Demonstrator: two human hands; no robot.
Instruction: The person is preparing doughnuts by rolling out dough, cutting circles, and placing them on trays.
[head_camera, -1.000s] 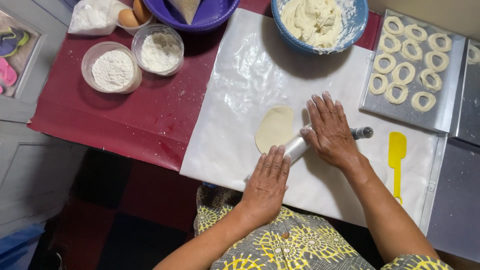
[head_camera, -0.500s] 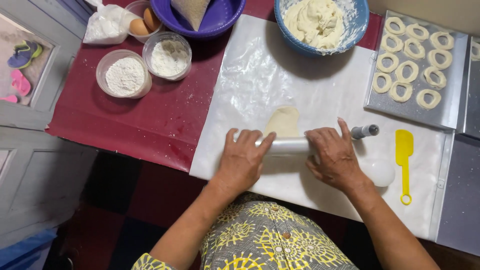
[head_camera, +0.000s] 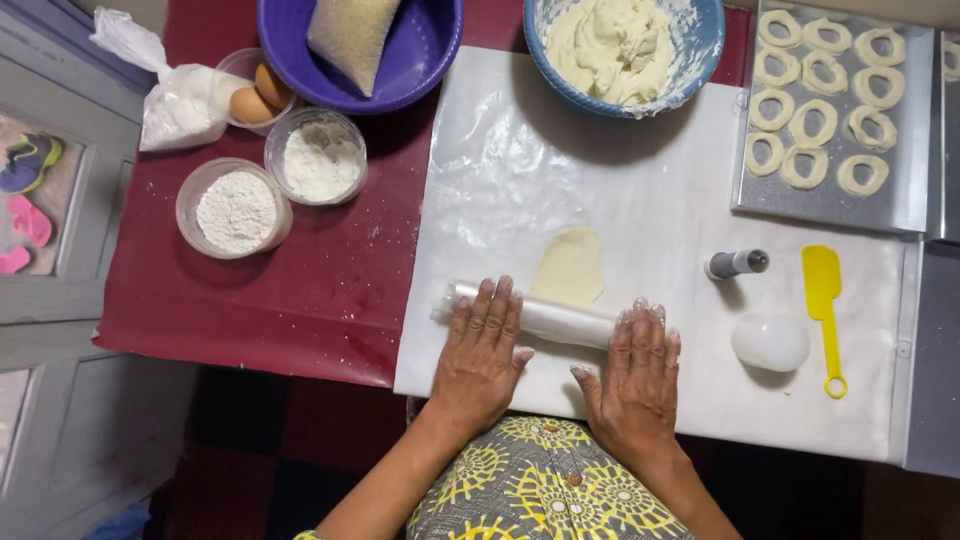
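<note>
A plastic-wrapped rolling pin (head_camera: 550, 318) lies across the white sheet (head_camera: 620, 190) near the table's front edge. My left hand (head_camera: 480, 350) rests flat on its left end, fingers spread. Flat on the pin's right end lies my right hand (head_camera: 636, 372). Just beyond the pin sits a small flattened oval of pale dough (head_camera: 570, 268), its near edge touching the pin.
A blue bowl of dough (head_camera: 685, 60) stands at the back. A metal tray (head_camera: 830, 205) of dough rings is at the right. A small metal cutter (head_camera: 736, 263), white round lid (head_camera: 770, 342) and yellow spatula (head_camera: 824, 300) lie right of my hands. Flour tubs (head_camera: 236, 208), eggs (head_camera: 262, 92) and a purple bowl (head_camera: 420, 60) stand on the red cloth.
Both hands have drawn the rolling pin back toward me, off the dough oval, which now lies fully exposed beyond the pin. The view has also shifted.
</note>
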